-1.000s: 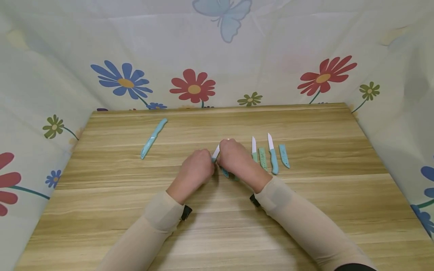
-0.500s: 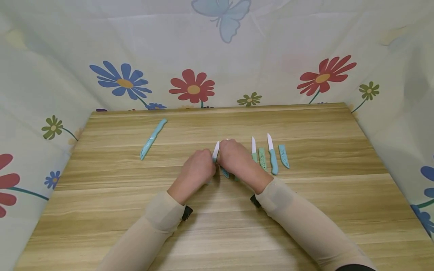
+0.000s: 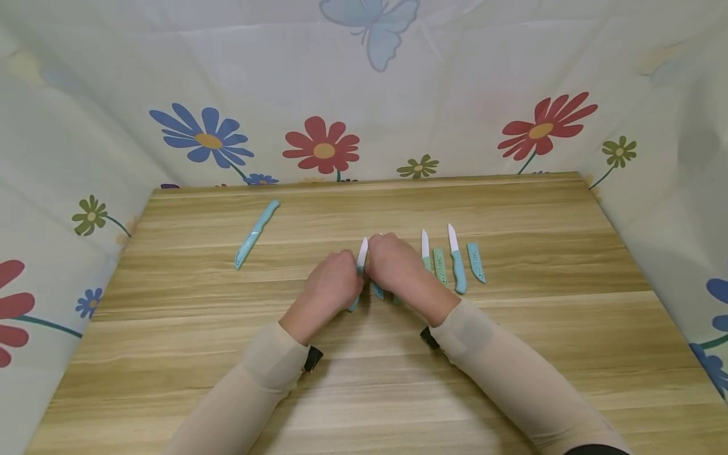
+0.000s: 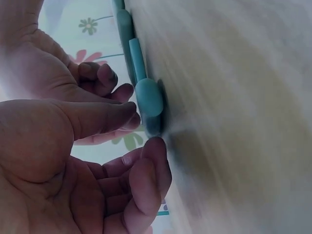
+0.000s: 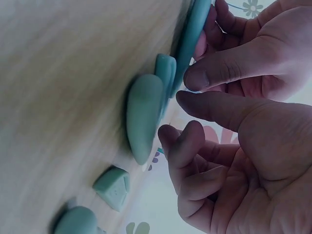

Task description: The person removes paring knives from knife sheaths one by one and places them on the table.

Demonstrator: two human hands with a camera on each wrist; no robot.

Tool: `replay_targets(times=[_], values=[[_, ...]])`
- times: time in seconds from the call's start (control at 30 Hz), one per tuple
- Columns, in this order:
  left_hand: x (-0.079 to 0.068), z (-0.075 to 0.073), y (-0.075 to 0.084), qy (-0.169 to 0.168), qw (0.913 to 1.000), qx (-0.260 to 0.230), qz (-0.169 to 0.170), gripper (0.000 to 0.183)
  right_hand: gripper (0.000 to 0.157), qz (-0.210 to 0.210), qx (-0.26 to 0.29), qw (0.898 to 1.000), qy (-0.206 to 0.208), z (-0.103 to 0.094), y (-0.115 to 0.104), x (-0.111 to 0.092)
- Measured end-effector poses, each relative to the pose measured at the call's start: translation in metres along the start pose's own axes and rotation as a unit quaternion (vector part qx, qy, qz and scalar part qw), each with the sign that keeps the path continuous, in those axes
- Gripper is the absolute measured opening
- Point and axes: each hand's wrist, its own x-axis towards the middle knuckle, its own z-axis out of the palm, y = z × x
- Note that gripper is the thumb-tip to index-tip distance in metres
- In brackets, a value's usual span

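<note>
A knife with a white blade and blue handle (image 3: 362, 254) lies on the table between the hands. My left hand (image 3: 334, 281) hovers over its handle (image 4: 149, 97), thumb and fingers parted round its end; the left wrist view shows no firm grip. My right hand (image 3: 392, 260), fingers loosely bent and holding nothing, is above a green knife handle (image 5: 145, 118). Beside that handle lies a blue sheath (image 3: 377, 290). The right hand hides most of the green knife in the head view; only a green bit (image 3: 396, 300) shows below it.
Right of the hands lie a green-handled knife (image 3: 424, 243), a green sheath (image 3: 440, 265), a blue-handled knife (image 3: 459, 268) and a blue sheath (image 3: 476, 262). A sheathed blue knife (image 3: 257, 234) lies at the left. Flowered cloth (image 3: 455, 95) stands behind the table.
The blue-handled knife between the hands has turned slightly, its white tip coming clear of the right hand. Its handle end now shows below the left hand. The right hand stays nearly still.
</note>
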Motion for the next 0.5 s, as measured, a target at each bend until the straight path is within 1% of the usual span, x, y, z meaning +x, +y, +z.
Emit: replay_targets(times=[0.1,0.2,0.4,0.5], values=[[-0.002,-0.004,-0.001,0.010,0.9999,0.013,0.002,0.022,0.021,0.004,0.008,1.000,0.000,-0.003,0.000,-0.002],[-0.004,-0.008,-0.003,0.024,0.9992,0.031,0.011,0.027,0.021,0.001,0.010,1.000,0.010,-0.006,0.000,-0.005],[-0.008,-0.017,-0.007,0.072,0.9954,0.056,0.029,0.038,0.021,-0.020,0.005,0.999,0.041,-0.009,0.000,-0.011],[-0.010,-0.021,-0.009,0.097,0.9925,0.064,0.038,0.042,0.028,-0.032,-0.009,0.998,0.060,-0.011,0.000,-0.015]])
